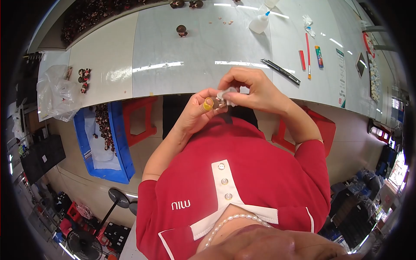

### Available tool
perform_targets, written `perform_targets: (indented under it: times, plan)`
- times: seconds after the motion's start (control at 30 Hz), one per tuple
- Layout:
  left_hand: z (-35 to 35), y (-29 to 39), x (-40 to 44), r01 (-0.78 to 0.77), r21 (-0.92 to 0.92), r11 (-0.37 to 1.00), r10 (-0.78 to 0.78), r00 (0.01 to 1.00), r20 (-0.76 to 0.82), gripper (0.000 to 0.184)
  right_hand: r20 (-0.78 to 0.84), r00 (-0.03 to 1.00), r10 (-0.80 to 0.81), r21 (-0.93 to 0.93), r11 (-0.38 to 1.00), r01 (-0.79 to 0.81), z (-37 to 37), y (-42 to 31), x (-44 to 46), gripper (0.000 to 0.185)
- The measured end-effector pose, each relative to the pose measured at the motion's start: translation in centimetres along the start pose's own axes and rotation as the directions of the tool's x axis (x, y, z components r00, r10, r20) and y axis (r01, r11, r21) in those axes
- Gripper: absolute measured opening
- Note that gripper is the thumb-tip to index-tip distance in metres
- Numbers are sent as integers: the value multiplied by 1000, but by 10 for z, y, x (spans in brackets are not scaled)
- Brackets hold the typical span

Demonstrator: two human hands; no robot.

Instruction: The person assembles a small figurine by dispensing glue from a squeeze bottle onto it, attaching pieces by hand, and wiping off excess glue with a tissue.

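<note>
My left hand (pixel 200 110), a yellow wrap (pixel 208 104) round its thumb, is held in front of my body at the table's near edge. Its fingers are closed round a small object, mostly hidden, that I cannot make out. My right hand (pixel 255 89) meets it from the right, pinching a crumpled white tissue or cloth (pixel 227 96) against that object. Beyond the hands, a small brown-headed figurine (pixel 182 30) stands on the table. A black pen-like tool (pixel 281 71) lies to the right of my right hand.
On the table (pixel 173 80) are a white squeeze bottle (pixel 259 24), a red-handled brush (pixel 308 56), a green tube (pixel 319 56) and several figurines (pixel 84 79) beside a plastic bag (pixel 58 93). A blue crate (pixel 104 171) with figurines and red stools (pixel 139 115) stand below.
</note>
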State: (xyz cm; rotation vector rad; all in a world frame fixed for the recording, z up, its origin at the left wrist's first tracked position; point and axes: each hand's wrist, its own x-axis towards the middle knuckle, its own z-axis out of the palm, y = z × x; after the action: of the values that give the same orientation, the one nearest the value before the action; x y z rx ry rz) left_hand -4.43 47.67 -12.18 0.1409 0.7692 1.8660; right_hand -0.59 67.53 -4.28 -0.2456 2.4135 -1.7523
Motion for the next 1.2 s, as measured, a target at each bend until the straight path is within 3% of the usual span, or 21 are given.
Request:
perform_targets:
  times: [0.07,0.17,0.27,0.37,0.47,0.53,0.77,1.03,1.2]
  plan:
    - [-2,-1,1,15,29,999,-15,1000,6,63,48,999,-14,-18,1000,15,1,-3,0,11]
    - [0,0,2,15,-120,993,4,988,155,44,-137,983,-118,-170,981,94,-1,23,6,14]
    - [-2,2,-2,-109,-186,976,112,994,5,47,-375,916,-143,-277,960,36,-20,39,8,13]
    - [-13,5,-8,-157,-251,955,157,987,-19,52,-568,821,-58,-80,997,15,-33,38,-6,12]
    - [-10,3,-13,-179,-290,940,181,983,-20,53,-634,774,-1,98,992,82,-35,42,-25,14]
    - [-9,-1,-16,-178,-324,929,184,983,-12,52,-678,735,-10,78,993,85,-29,41,-34,14]
    - [-14,-9,-50,-251,-445,860,280,960,-1,46,-740,672,-34,35,995,89,-3,42,-74,13]
    - [-5,-29,-72,-282,-321,904,303,953,16,47,-761,649,10,82,993,81,24,49,-102,12]
    - [5,-33,-76,-275,-242,931,296,953,58,52,-704,707,64,178,980,89,42,59,-107,11]
